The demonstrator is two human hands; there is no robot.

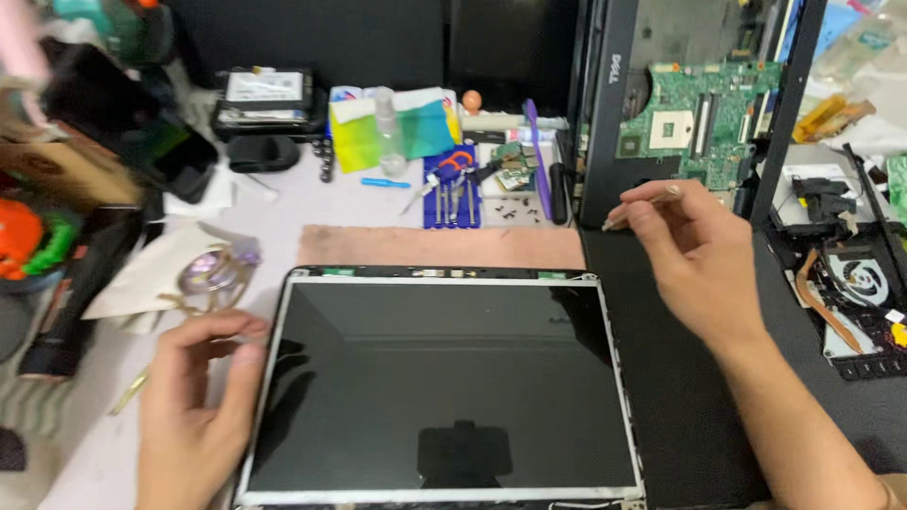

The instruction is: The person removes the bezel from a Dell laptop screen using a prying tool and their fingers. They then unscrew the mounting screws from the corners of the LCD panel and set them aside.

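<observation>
A bare laptop screen panel (444, 378) with a thin white frame lies flat in front of me, its glass dark and glossy. My left hand (194, 406) rests at the panel's left edge, fingers curled against the frame. My right hand (694, 255) hovers above the panel's upper right corner, pinching a thin pen-like tool (642, 203) between thumb and fingers. The tool's tip points left toward an opened laptop base (614, 113) with a green circuit board (699, 118) showing.
A pink mat (439, 247) lies behind the panel. Farther back are a blue screwdriver set (452, 189), loose screws (515, 212), a purple pry tool (537, 156) and a clear bottle (387, 132). A fan assembly (855, 283) sits at right; clutter and a phone (165, 142) crowd the left.
</observation>
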